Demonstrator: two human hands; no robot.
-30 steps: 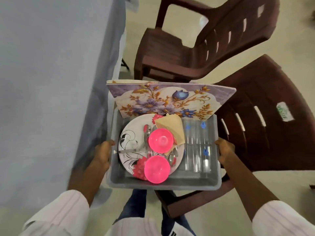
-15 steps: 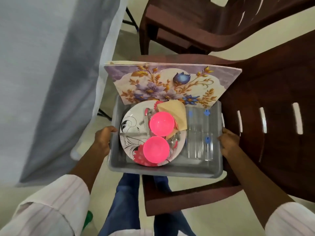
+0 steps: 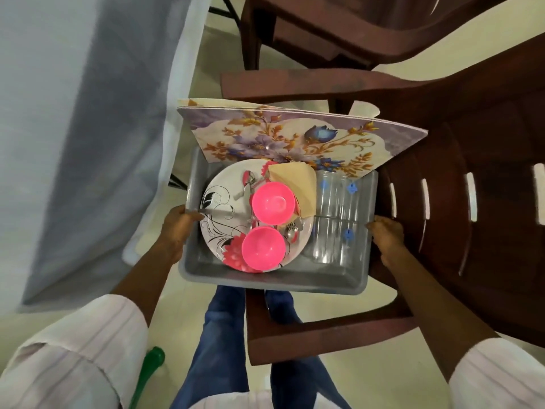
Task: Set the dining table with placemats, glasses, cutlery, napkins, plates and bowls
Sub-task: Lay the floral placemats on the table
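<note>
I carry a grey plastic tub (image 3: 265, 280) in front of me. My left hand (image 3: 180, 224) grips its left rim and my right hand (image 3: 385, 234) grips its right rim. Inside lies a white flowered plate (image 3: 218, 214) with two pink bowls (image 3: 272, 203) (image 3: 262, 250) and cutlery (image 3: 246, 185) on it. A folded tan napkin (image 3: 298, 184) leans beside the far bowl. Clear glasses (image 3: 336, 219) lie on the tub's right side. Floral placemats (image 3: 295, 137) stand propped against the far end.
The table with its pale blue-grey cloth (image 3: 73, 113) hangs at my left. A brown plastic chair (image 3: 442, 202) sits under and to the right of the tub, a second brown chair (image 3: 324, 28) beyond it. A green object (image 3: 149, 370) shows near my left sleeve.
The tub has shifted right, away from the table, and now hangs over the near chair's seat. Both hands keep the same hold on its rims.
</note>
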